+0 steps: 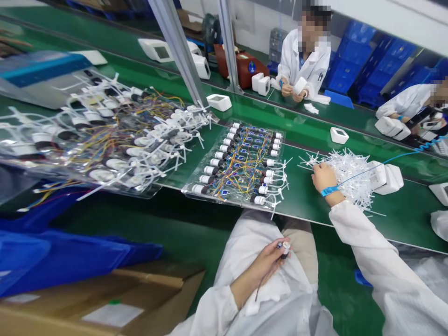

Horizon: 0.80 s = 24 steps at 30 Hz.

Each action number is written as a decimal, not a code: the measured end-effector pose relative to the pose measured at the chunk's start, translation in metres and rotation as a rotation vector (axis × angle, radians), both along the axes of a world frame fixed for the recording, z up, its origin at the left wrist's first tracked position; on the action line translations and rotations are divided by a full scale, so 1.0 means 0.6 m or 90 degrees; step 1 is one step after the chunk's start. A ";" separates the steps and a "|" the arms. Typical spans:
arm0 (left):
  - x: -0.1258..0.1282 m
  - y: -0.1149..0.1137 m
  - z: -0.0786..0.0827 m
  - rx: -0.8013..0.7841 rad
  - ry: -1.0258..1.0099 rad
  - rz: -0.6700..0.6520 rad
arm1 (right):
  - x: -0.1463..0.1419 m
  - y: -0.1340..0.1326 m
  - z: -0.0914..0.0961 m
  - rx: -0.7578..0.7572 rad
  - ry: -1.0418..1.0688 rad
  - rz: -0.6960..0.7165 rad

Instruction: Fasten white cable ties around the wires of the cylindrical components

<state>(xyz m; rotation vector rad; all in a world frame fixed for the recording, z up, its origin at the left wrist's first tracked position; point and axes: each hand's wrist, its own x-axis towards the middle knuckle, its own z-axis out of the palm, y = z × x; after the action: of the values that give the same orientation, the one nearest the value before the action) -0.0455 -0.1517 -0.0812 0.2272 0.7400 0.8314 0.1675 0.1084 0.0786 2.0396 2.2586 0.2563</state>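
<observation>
My left hand [271, 257] rests over my lap, fingers closed round a small cylindrical part [285, 248] with thin wires trailing from it. My right hand [324, 177] reaches out to the pile of white plastic ties [350, 175] on the green bench, fingers curled into the pile's left edge; a blue strap [329, 190] circles that wrist. Just left of it lies a clear tray [196, 191] holding rows of the same cylindrical parts with blue, yellow and red wires.
A larger stack of clear trays [105, 140] with wired parts fills the left. White housings [385, 178] sit behind the ties. Two people in white coats work across the bench [304, 60], [409, 105]. A cardboard box [105, 298] and blue bags are at lower left.
</observation>
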 end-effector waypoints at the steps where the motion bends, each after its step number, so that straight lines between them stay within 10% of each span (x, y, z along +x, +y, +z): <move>1: -0.003 0.000 0.006 -0.002 -0.002 0.005 | 0.004 0.004 -0.006 0.006 0.005 0.014; 16: -0.005 0.004 0.016 0.009 0.009 -0.002 | 0.024 0.017 -0.006 0.032 0.134 0.099; 24: 0.006 0.036 0.071 0.157 0.034 -0.040 | 0.025 -0.095 0.020 0.179 0.494 0.134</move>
<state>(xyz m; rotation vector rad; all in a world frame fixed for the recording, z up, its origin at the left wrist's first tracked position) -0.0421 -0.1299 -0.0385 0.4919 0.6757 0.8583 0.1826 0.0512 0.0903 2.3171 3.0368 -0.2843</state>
